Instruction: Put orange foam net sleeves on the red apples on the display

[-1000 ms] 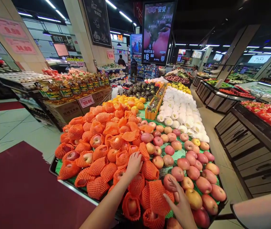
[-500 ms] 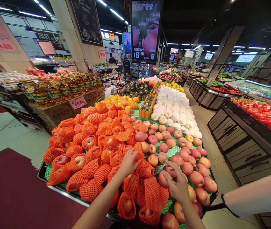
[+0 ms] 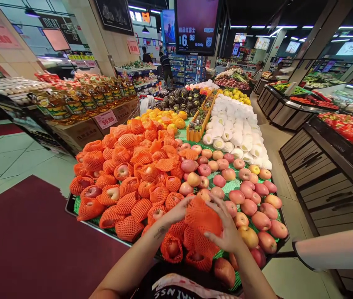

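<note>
An orange foam fruit net (image 3: 203, 216), bulging and slightly blurred, is held between my two hands over the front of the fruit display. My left hand (image 3: 183, 208) grips its left side, fingertips partly hidden behind the mesh. My right hand (image 3: 227, 228) curls round the right side, thumb below and fingers above. Whether an apple sits inside this net cannot be seen. Apples in orange nets (image 3: 129, 201) are heaped to the left of my hands. Bare red apples (image 3: 261, 221) lie to the right on green matting (image 3: 230, 187).
White-netted fruit (image 3: 235, 133), yellow-orange fruit (image 3: 160, 118) and dark fruit (image 3: 184, 99) fill the back of the display beyond a slatted orange planter (image 3: 195, 133). Oil bottles (image 3: 73, 104) stand left. A pale cylinder (image 3: 338, 247) juts in at right. Two people are in the background.
Both hands were apart with fingers spread above the fruit; now they have come together on an orange foam net and lifted it. My view has tipped downward.
</note>
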A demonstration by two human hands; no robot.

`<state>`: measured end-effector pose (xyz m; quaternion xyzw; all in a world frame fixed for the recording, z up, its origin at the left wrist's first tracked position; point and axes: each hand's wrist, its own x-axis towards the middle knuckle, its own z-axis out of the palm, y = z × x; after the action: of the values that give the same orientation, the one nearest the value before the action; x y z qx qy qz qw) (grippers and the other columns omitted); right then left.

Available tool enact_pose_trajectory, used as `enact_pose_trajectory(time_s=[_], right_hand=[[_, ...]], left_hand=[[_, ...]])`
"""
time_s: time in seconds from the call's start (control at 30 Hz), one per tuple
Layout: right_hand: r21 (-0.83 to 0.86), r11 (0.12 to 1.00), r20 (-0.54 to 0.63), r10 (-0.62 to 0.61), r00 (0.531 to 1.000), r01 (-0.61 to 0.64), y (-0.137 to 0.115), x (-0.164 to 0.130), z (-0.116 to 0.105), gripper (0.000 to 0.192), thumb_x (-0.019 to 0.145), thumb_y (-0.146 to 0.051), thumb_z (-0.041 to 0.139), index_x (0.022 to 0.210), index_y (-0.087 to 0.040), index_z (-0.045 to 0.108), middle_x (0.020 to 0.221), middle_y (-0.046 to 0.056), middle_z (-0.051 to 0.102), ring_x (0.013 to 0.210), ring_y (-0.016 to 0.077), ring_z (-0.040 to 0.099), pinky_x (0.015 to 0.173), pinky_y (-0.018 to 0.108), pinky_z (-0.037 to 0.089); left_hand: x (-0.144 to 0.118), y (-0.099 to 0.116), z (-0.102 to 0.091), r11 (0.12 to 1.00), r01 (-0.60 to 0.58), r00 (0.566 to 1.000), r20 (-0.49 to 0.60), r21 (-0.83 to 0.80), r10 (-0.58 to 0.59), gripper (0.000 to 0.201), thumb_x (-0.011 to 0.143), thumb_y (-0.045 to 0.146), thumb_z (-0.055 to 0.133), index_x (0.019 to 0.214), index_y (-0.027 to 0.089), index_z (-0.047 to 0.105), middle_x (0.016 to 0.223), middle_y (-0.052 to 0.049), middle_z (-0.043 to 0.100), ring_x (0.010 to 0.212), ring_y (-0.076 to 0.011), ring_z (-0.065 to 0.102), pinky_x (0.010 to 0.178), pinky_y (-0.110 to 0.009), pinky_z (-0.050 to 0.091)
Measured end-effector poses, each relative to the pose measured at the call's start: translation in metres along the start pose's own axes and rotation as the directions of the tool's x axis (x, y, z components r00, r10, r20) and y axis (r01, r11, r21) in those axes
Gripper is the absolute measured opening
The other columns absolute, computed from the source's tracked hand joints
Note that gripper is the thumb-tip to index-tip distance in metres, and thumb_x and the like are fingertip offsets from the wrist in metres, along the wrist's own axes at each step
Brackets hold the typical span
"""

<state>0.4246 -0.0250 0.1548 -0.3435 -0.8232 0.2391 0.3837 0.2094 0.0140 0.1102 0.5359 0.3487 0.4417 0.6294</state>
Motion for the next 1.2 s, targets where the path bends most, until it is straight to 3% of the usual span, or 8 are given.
enact_pose_trajectory(time_s=[0.27, 0.37, 0.43, 0.57, 0.73, 0.87, 1.03, 1.2], right_hand=[[0.465, 0.816, 0.341, 0.193, 0.92, -0.344, 0.014, -0.003, -0.007, 0.085, 0.078, -0.064, 0.077, 0.151, -0.031, 0.049, 0.148, 0.011, 0.057, 0.125, 0.0322, 0.059, 0.102, 0.046, 0.051], [0.449, 0.808, 0.38, 0.213, 0.9, -0.381, 0.017, 0.004, -0.001, 0.055, 0.077, -0.058, 0.081, 0.121, -0.028, 0.071, 0.117, 0.007, 0.072, 0.1, 0.026, 0.065, 0.087, 0.039, 0.054], [0.39, 0.843, 0.318, 0.256, 0.913, -0.372, 0.02, 0.006, 0.003, 0.027, 0.079, -0.048, 0.082, 0.089, -0.025, 0.073, 0.09, 0.002, 0.07, 0.084, 0.0216, 0.062, 0.08, 0.035, 0.052], [0.375, 0.866, -0.044, 0.371, 0.927, -0.329, 0.033, -0.002, 0.002, 0.027, 0.077, -0.045, 0.082, 0.073, -0.024, 0.065, 0.08, 0.001, 0.062, 0.08, 0.0211, 0.058, 0.077, 0.036, 0.05], [0.335, 0.891, -0.341, 0.417, 0.842, -0.306, 0.043, -0.038, -0.015, 0.026, 0.077, -0.042, 0.081, 0.069, -0.023, 0.065, 0.089, 0.004, 0.067, 0.091, 0.0251, 0.062, 0.09, 0.042, 0.049], [0.326, 0.901, -0.589, 0.431, 0.683, -0.288, 0.039, -0.073, -0.029, 0.03, 0.075, -0.046, 0.081, 0.07, -0.022, 0.065, 0.075, 0.001, 0.065, 0.076, 0.0219, 0.061, 0.077, 0.039, 0.051], [0.361, 0.824, -0.692, 0.55, 0.467, -0.435, 0.025, -0.106, -0.042, 0.041, 0.072, -0.059, 0.081, 0.075, -0.021, 0.066, 0.072, 0.0, 0.062, 0.067, 0.0178, 0.055, 0.065, 0.032, 0.045], [0.453, 0.764, -0.719, 0.618, 0.319, -0.459, 0.013, -0.134, -0.046, 0.046, 0.072, -0.064, 0.08, 0.078, -0.021, 0.063, 0.073, -0.002, 0.059, 0.067, 0.016, 0.05, 0.064, 0.029, 0.042]], left_hand=[[-0.006, -0.016, 0.007, 0.966, 0.222, 0.949, 0.258, -0.131, -0.183, 0.052, 0.069, 0.025, 0.083, 0.107, 0.022, 0.048, 0.084, 0.005, 0.058, 0.069, -0.0089, 0.053, 0.066, -0.024, 0.042], [-0.006, -0.017, 0.008, 0.97, 0.213, 0.949, 0.259, -0.119, -0.177, 0.053, 0.068, 0.03, 0.086, 0.101, 0.022, 0.046, 0.093, 0.003, 0.057, 0.077, -0.0099, 0.055, 0.069, -0.023, 0.042], [-0.005, -0.017, 0.011, 0.987, 0.116, 0.971, 0.22, -0.109, -0.09, 0.045, 0.07, 0.032, 0.085, 0.096, 0.02, 0.049, 0.099, 0.0, 0.058, 0.087, -0.0129, 0.057, 0.075, -0.025, 0.045], [0.006, -0.021, 0.007, 0.998, -0.07, 0.997, 0.037, -0.001, 0.07, 0.02, 0.089, 0.036, 0.067, 0.091, 0.019, 0.057, 0.104, -0.006, 0.063, 0.096, -0.0191, 0.061, 0.087, -0.033, 0.049], [0.045, -0.035, -0.018, 0.879, -0.158, 0.889, -0.322, 0.449, 0.324, 0.028, 0.085, 0.025, 0.066, 0.111, 0.021, 0.058, 0.12, -0.01, 0.06, 0.118, -0.0277, 0.057, 0.108, -0.047, 0.043], [0.081, -0.041, -0.029, 0.659, -0.046, 0.859, -0.307, 0.751, 0.41, 0.069, 0.078, 0.023, 0.076, 0.141, 0.022, 0.047, 0.137, -0.013, 0.05, 0.128, -0.0319, 0.052, 0.113, -0.049, 0.04], [0.108, -0.042, -0.022, 0.452, 0.142, 0.883, -0.319, 0.881, 0.345, 0.069, 0.085, 0.04, 0.075, 0.145, 0.019, 0.046, 0.127, -0.016, 0.056, 0.11, -0.032, 0.063, 0.096, -0.043, 0.049], [0.101, -0.029, -0.016, 0.479, 0.172, 0.878, -0.355, 0.86, 0.321, 0.067, 0.081, 0.039, 0.078, 0.136, 0.018, 0.047, 0.125, -0.016, 0.056, 0.106, -0.0311, 0.065, 0.088, -0.039, 0.051]])
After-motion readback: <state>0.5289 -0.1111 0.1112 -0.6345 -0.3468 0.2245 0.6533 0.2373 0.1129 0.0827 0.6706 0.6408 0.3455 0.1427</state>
